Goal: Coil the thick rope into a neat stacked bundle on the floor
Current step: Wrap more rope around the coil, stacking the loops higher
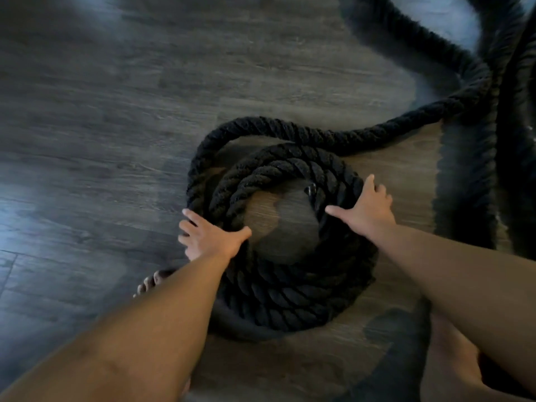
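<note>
Centre of the frame, on the dark plank floor (87, 126): the rope (290, 288) sits as a round stack of several turns. It is hollow in the middle, with bare floor showing through. We judge the task part done, as much of the rope lies uncoiled.

Left grip (211, 236): rests on the left side of the stack, thumb toward the hollow, fingers spread over the outer edge. It is released, pressing rather than clasping.

Right grip (367, 208): rests on the right side, thumb laid across the top turn, fingers draped over the outside. It is also released, with nothing pinched.

Why so placed, on our reading: the two grips bracket the stack from opposite sides. That would square the turns over one another and keep the pile from sliding as the next turn comes on.

One loose loop (249, 126) swings wide round the upper left of the stack, with floor showing between them, and is not yet seated. From it the tail (420, 114) runs to the upper right of the frame, where more slack lies, blurred.

Next move, as we judge it: draw the loose loop inward and lay it on top. Risk: rope this thick looks stiff and heavy, so it may spring wide or tip the upper turns.
</note>
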